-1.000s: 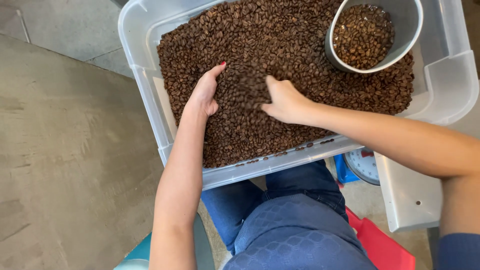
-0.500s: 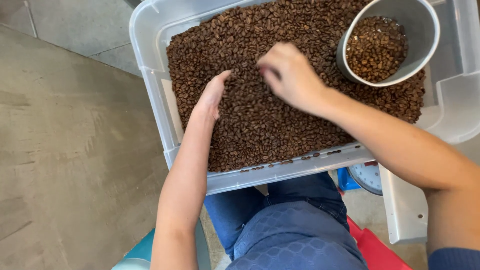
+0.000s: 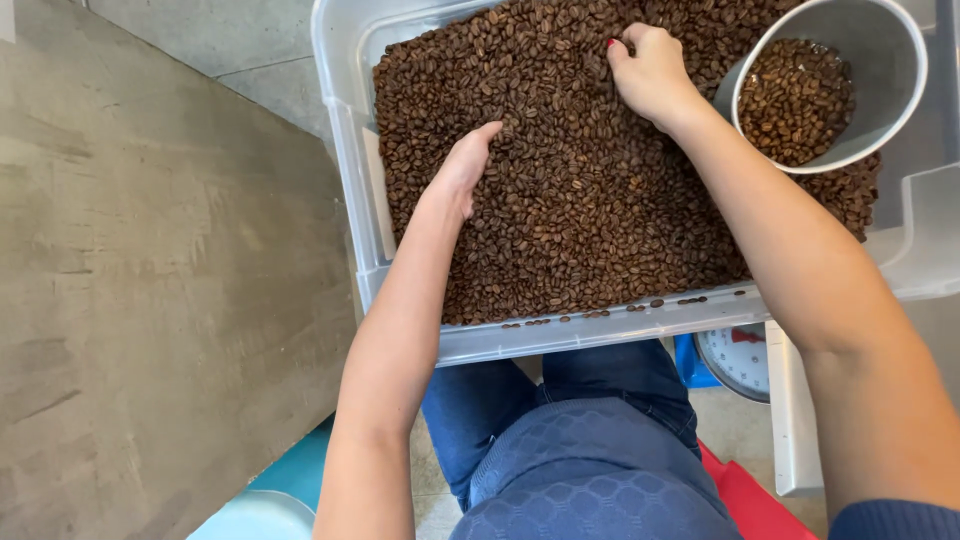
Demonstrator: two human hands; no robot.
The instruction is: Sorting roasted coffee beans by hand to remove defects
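A clear plastic bin rests over my lap, filled with dark roasted coffee beans. My left hand lies on edge in the beans near the bin's left side, fingers straight and together, palm facing the pile. My right hand is curled into the beans at the far middle of the bin, fingers closed around some of them. Just right of that hand, a grey round container holding more beans leans in the bin's far right corner.
Below the bin's right end I see a white dial scale with a blue part, a pale metal bracket and a red object. Grey concrete floor lies to the left. A teal stool edge shows by my knee.
My right hand has moved from the near middle of the beans up to the far side beside the grey container. My left hand has stayed nearly still.
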